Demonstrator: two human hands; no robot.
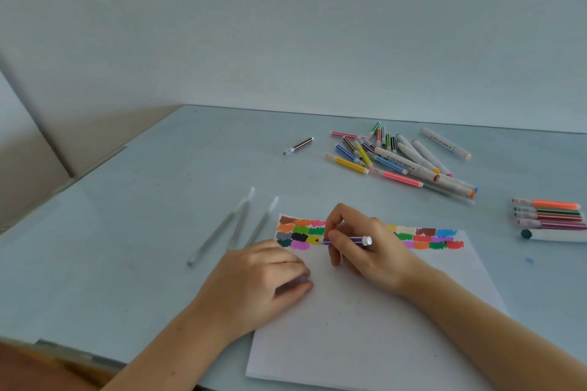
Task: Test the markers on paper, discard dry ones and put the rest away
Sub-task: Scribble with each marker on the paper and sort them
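A pale blue-grey bench (158, 200) runs back to a plain wall and carries everything in view. The largest thing on it is a white sheet of paper (365, 327), lying near the front edge with rows of coloured test patches (301, 232) across its far end. Beyond the paper, toward the back right, a loose pile of markers (397, 159) lies in a heap, with one dark striped marker (298, 146) lying apart to its left and one long white marker (444, 143) apart to its right. At the right edge four markers in a neat row (549, 214) lie side by side, with a thick white marker (556, 235) just in front of them. Left of the paper three grey markers (235, 228) lie close together, fanned slightly. The left hand (257, 282) rests on the paper's left edge, its grip curled with something small and blurred at the fingertips that I cannot make out. The right hand (365, 247) has its grip clamped on a purple striped marker (347, 240), whose tip touches the paper among the patches.
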